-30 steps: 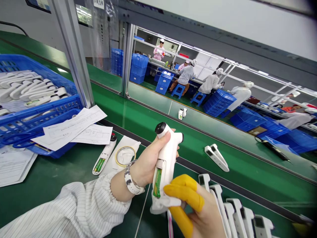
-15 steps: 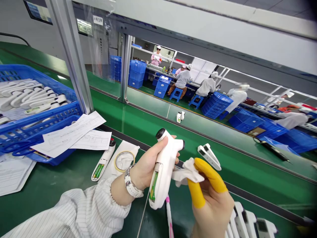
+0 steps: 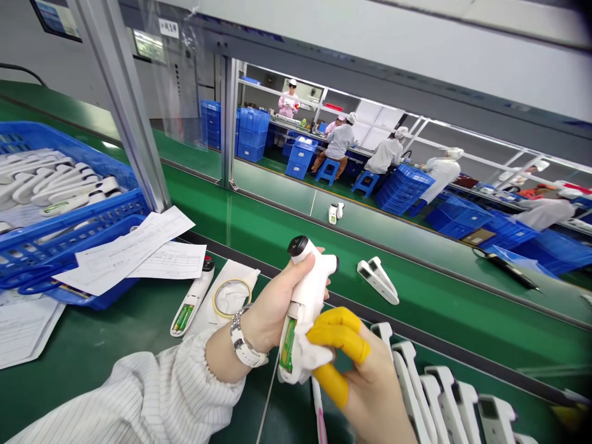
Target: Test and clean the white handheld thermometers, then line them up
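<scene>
Head view: the left hand (image 3: 272, 302) is closed around a white handheld device (image 3: 305, 302), held upright above the table's (image 3: 115, 345) near edge, its open compartment showing a green battery. The right hand (image 3: 370, 382), with yellow finger cots (image 3: 340, 336), pinches a white cloth (image 3: 308, 354) against the device's lower end. A row of similar white devices (image 3: 444, 401) lies at the near right edge.

bare belt (image 3: 277, 231) ahead, crate (image 3: 69, 216) blocking left, units (image 3: 444, 401) seemingly crowding right
</scene>
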Tool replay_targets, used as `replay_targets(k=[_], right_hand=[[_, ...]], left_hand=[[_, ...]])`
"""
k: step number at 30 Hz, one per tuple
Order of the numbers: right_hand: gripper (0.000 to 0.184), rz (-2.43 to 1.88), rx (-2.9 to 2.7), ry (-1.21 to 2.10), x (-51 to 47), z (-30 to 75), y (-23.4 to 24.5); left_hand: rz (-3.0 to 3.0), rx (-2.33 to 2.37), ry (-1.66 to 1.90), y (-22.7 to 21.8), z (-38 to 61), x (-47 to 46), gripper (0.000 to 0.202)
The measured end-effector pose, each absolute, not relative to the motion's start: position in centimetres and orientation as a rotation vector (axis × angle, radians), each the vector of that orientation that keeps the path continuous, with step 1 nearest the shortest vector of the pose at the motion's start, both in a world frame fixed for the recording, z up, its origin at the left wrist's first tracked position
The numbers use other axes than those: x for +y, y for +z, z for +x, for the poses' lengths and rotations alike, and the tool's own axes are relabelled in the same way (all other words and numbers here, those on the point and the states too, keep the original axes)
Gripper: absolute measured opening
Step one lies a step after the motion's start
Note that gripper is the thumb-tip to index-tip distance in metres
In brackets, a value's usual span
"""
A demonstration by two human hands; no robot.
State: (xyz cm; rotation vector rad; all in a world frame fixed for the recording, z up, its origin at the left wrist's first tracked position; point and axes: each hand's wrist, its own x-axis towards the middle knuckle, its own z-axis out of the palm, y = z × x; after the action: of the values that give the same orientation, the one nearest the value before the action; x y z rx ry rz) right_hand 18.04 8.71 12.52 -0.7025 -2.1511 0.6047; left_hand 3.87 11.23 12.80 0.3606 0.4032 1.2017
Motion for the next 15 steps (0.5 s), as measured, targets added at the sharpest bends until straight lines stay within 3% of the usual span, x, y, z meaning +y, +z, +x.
replay_targets(k=[15], right_hand=[[0.017,-0.666,-2.193,0.726,9.49,19.01,13.07]], left_hand=[[0.245,0.435,1.098,12.6,4.92,11.01,0.031]])
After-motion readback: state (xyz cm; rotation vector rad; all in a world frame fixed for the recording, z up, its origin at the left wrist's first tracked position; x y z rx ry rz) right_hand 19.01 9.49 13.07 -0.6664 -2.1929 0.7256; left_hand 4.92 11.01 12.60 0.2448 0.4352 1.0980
